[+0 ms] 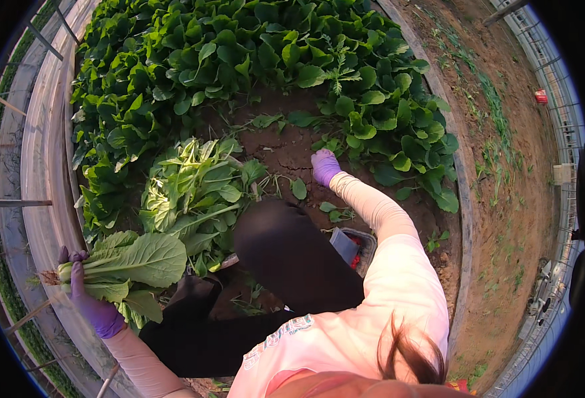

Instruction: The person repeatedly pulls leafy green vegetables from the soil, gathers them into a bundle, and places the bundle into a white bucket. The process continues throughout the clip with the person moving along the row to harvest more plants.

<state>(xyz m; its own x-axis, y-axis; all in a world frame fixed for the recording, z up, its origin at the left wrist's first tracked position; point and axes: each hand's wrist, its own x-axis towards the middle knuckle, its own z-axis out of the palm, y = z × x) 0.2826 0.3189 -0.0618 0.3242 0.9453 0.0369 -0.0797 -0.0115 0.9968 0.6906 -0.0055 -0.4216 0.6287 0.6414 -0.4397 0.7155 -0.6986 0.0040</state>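
My left hand (86, 298), in a purple glove, grips a leafy green plant (141, 258) near its base. Pale stems and brown roots stick out on the hand's left side, and the broad leaves spread rightward. My right hand (325, 165), also gloved in purple, is stretched forward over bare soil at the edge of the standing greens (372, 114). Its fingers are bent and partly hidden from above, so I cannot tell whether they hold a stem. A heap of cut or pulled greens (193, 189) lies beside my knee, in what looks like a container with a pale rim.
Dense leafy plants (252, 40) fill the bed ahead. A dark tray (369, 248) with a grey object and something red stands right of my knee (292, 244). A board edging (464, 224) borders the bed on the right, with a dirt strip (506, 214) beyond. Plastic sheeting (48, 149) runs along the left.
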